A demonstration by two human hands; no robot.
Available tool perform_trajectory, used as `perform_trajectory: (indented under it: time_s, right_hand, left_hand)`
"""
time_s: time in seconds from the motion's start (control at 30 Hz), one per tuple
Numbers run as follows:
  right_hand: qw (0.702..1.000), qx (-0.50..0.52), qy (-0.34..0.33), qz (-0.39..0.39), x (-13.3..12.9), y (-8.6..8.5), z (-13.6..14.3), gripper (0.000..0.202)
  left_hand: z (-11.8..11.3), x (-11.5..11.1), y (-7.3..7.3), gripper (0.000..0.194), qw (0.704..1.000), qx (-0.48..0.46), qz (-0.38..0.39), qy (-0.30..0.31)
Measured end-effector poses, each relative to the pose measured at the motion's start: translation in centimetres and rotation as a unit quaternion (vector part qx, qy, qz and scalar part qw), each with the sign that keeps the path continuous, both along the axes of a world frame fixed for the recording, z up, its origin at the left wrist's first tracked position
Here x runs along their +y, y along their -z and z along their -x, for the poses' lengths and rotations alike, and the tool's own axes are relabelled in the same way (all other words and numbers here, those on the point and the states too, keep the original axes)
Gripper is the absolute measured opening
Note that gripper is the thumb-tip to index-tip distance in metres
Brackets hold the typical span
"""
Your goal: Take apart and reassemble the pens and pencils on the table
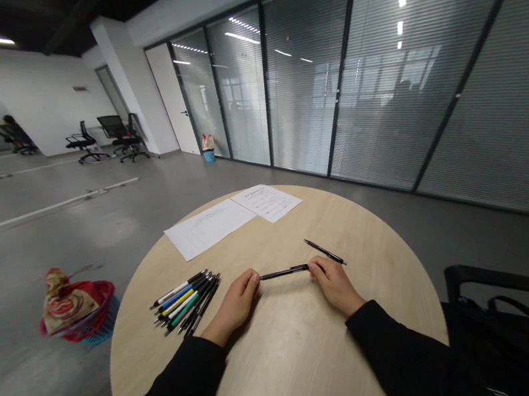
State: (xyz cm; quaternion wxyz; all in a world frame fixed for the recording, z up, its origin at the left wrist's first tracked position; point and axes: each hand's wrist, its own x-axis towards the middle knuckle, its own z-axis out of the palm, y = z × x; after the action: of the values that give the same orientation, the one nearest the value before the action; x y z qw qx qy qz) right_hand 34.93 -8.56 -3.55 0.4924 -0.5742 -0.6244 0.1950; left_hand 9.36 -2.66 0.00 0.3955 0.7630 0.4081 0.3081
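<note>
A black pen (282, 273) is stretched level between my two hands, just above the round table. My left hand (239, 300) pinches its left end, fingers closed. At the other end, where the clip shows, my right hand (332, 281) is closed on it too. Another black pen (325, 252) lies slanted on the table just beyond my right hand. Left of my left hand is a loose pile of pens (185, 302) with white, blue, yellow, green and black barrels.
Two printed paper sheets (211, 226) lie at the far side of the wooden table (293, 369). A basket (106, 312) with a paper bag stands on the floor to the left. A black chair (506, 279) is close on the right. Glass partitions line the back.
</note>
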Motion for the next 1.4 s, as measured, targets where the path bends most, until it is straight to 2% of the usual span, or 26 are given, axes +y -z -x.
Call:
perform_trajectory:
  time_s: [0.2, 0.4, 0.53, 0.7, 0.87, 1.03, 1.2, 1.4]
  right_hand:
    - [1.000, -0.008, -0.004, 0.010, 0.03, -0.03, 0.23, 0.039]
    - [0.999, -0.017, -0.012, 0.025, -0.03, -0.02, 0.57, 0.030]
    - [0.997, -0.066, -0.010, 0.033, -0.26, -0.29, 0.60, 0.018]
    - [0.992, -0.124, -0.030, 0.024, -0.53, -0.80, 0.49, 0.024]
    - [0.995, -0.086, -0.042, -0.018, -0.47, -0.89, 0.79, 0.020]
    - [0.997, -0.074, -0.030, -0.017, -0.23, -0.47, 0.88, 0.019]
    - [0.997, -0.068, -0.020, -0.003, -0.05, -0.03, 0.68, 0.020]
    - [0.997, -0.059, -0.044, 0.003, -0.07, -0.04, 0.61, 0.018]
  left_hand:
    - [0.04, 0.20, 0.00, 0.046, 1.000, 0.014, -0.005, 0.000]
    - [0.01, 0.15, 0.03, 0.047, 1.000, 0.009, -0.014, -0.014]
    - [-0.05, 0.10, -0.02, 0.050, 1.000, 0.008, -0.009, -0.022]
    - [-0.07, 0.07, -0.28, 0.051, 0.999, 0.002, 0.011, -0.032]
    - [-0.14, -0.01, -0.24, 0.046, 0.999, -0.034, 0.033, -0.012]
    - [-0.20, 0.09, 0.18, 0.032, 0.994, -0.091, 0.061, -0.002]
    - [-0.03, 0.42, 0.18, 0.030, 0.995, -0.080, 0.052, 0.015]
    - [0.03, 0.18, -0.56, 0.030, 0.996, -0.051, 0.077, -0.011]
